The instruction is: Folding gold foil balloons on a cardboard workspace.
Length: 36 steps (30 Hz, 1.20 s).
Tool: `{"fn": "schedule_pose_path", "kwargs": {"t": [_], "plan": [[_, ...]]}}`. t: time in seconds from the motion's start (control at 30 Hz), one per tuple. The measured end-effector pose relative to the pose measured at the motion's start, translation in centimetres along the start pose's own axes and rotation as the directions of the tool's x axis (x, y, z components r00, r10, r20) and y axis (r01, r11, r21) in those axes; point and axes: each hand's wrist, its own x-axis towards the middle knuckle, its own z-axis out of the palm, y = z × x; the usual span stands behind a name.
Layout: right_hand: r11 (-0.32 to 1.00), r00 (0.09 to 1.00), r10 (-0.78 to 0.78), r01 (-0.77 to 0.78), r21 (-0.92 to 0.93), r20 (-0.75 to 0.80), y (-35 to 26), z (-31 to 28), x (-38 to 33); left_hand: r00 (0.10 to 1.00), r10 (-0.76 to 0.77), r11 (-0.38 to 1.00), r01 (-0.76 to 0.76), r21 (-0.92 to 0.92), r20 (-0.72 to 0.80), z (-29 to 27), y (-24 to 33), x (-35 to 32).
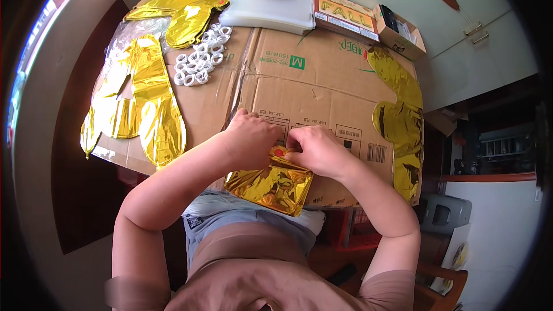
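Across the whole worktop lies a flattened brown cardboard sheet, and everything else sits on it. To the far left lie large gold foil balloons, uninflated and flat, with another gold foil shape along the right edge. At the back are a stack of clear plastic bags and a small open carton. A heap of little white rings lies near the left balloons. At the near edge, a folded gold foil balloon hangs partly over the cardboard. The left hand and right hand are both pinched closed on its top edge, by a small red spot. It looks like folding work; any further crease would want a firm, even press.
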Motion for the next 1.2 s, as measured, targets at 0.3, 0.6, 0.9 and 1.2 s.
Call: {"fn": "schedule_pose_path", "kwargs": {"t": [0.3, 0.6, 0.9, 1.2], "plan": [[0.97, 0.961, -0.243, 0.242, -0.019, -0.132, 0.3, 0.8, -0.2, 0.998, 0.042, 0.999, -0.044, -0.033, -0.046, 0.3, -0.6, -0.3], [0.915, 0.899, -0.401, 0.402, -0.029, -0.178, 0.6, 1.0, -0.5, 0.999, -0.038, 0.999, 0.038, -0.036, 0.018, -0.1, 0.2, -1.6], [0.867, 0.843, -0.495, 0.494, -0.061, -0.21, 0.9, 0.3, -0.1, 0.933, 0.085, 0.953, -0.178, -0.245, -0.35, 1.2, -1.6, -1.9], [0.881, 0.855, -0.471, 0.444, -0.161, -0.216, 1.5, -0.1, 0.7, 0.986, 0.045, 0.821, -0.129, -0.556, -0.162, 1.0, -2.0, 0.8]]}}
